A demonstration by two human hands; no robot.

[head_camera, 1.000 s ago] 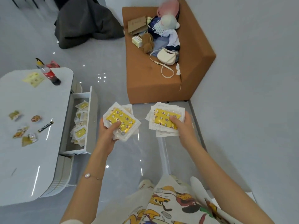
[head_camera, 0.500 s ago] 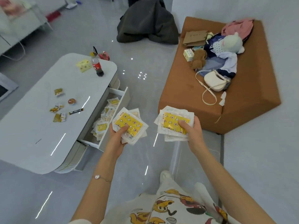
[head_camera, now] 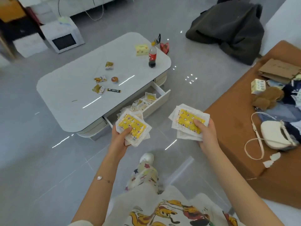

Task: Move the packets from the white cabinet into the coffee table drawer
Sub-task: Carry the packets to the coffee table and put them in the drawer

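The left hand [head_camera: 121, 139] grasps a stack [head_camera: 132, 126] of yellow packets, thumb on the top one, over the floor just in front of the open drawer [head_camera: 160, 101]. The right hand [head_camera: 206, 136] grasps a second stack [head_camera: 189, 121] the same way, to the right of the first and apart from it, beside the orange sofa [head_camera: 236, 128]. The drawer stands pulled out of the table [head_camera: 73, 88], with loose packets [head_camera: 143, 101] lying in it. A bottle [head_camera: 152, 57] stands at the table's far end.

The person is turning toward the coffee table [head_camera: 73, 88]; the left hand [head_camera: 119, 139] is bringing its packet stack [head_camera: 137, 125] closer to the open drawer [head_camera: 159, 101].
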